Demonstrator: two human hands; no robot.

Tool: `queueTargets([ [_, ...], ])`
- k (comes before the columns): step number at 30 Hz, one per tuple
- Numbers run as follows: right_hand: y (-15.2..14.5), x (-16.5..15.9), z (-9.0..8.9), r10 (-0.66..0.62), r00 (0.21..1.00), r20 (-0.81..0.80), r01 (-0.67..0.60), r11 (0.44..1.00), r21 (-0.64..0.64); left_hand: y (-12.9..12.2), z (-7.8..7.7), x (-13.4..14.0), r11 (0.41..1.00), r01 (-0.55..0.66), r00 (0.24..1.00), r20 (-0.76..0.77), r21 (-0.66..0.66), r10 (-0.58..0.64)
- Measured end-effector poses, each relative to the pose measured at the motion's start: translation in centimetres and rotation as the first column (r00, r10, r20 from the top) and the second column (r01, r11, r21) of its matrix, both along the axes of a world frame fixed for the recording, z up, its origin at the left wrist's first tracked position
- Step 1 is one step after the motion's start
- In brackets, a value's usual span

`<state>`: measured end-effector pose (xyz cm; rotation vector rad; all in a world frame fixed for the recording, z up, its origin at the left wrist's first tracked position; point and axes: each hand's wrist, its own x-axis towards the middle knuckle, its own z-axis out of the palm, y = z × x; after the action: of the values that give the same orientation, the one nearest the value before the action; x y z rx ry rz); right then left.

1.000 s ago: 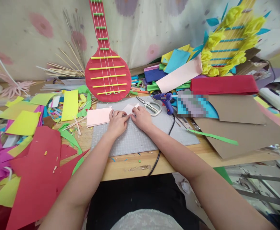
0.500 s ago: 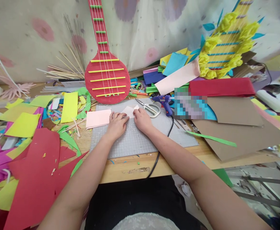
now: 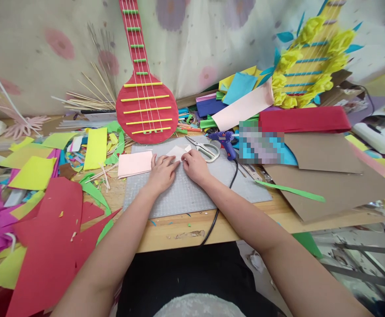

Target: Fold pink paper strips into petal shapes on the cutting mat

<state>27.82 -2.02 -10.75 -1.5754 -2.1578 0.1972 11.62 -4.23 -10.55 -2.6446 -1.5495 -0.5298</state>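
Note:
A small pale pink piece of paper [image 3: 177, 152] with a folded edge lies on the grey cutting mat [image 3: 185, 193]. My left hand [image 3: 162, 172] rests on its near left side, fingers stretched out and lying flat. At the paper's right edge, my right hand [image 3: 195, 165] has its fingers curled together in a pinch on it; the fingertips are partly hidden. A stack of pale pink sheets [image 3: 134, 164] sits just left of my left hand. Scissors with pale handles [image 3: 211, 152] lie just beyond my right hand, and a blue glue gun [image 3: 227, 143] is to their right.
A red paper banjo-like instrument [image 3: 146, 110] stands behind the mat. Red paper scraps [image 3: 50, 233] and yellow pieces cover the left side. Brown cardboard [image 3: 331, 189] lies at right under a green strip [image 3: 291, 191]. The glue gun's black cord [image 3: 216, 215] crosses the table's front edge.
My left fingertips have slid slightly right along the paper. My right fingers have shifted a little left and nearer to me, so the two hands are closer together.

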Motion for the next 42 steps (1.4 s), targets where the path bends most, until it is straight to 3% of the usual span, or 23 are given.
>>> queueTargets([
  [6, 0.1, -0.2, -0.2, -0.005, 1.000, 0.031, 0.004, 1.000, 0.026, 0.0, -0.1, 0.1, 0.998, -0.047, 0.999, -0.006, -0.044, 0.046],
  [13, 0.1, -0.2, -0.1, 0.015, 0.999, 0.031, -0.016, 1.000, 0.024, 1.0, 0.4, -1.0, 0.987, -0.148, 0.982, 0.125, 0.058, 0.140],
  [18, -0.3, 0.1, 0.2, 0.030, 0.999, 0.011, -0.031, 0.995, 0.096, 1.3, 0.2, -1.4, 0.993, -0.096, 0.990, 0.094, -0.070, 0.102],
  [24, -0.7, 0.1, 0.3, 0.239, 0.970, 0.046, -0.241, 0.968, 0.071, 1.0, 0.5, -1.3, 0.977, -0.212, 0.970, 0.117, -0.006, 0.211],
  [26, -0.7, 0.1, 0.3, 0.253, 0.966, 0.049, -0.256, 0.964, 0.066, 0.8, 0.7, -1.3, 0.972, -0.234, 0.961, 0.150, 0.003, 0.231],
  [37, -0.1, 0.3, -0.1, 0.184, 0.983, 0.008, -0.184, 0.981, 0.063, 0.3, 0.8, -1.9, 0.995, -0.044, 0.966, 0.249, -0.087, 0.065],
  [42, -0.2, 0.3, -0.1, 0.207, 0.978, -0.021, -0.204, 0.974, 0.100, 0.4, 0.5, -2.0, 0.986, -0.098, 0.979, 0.165, -0.132, 0.120],
])
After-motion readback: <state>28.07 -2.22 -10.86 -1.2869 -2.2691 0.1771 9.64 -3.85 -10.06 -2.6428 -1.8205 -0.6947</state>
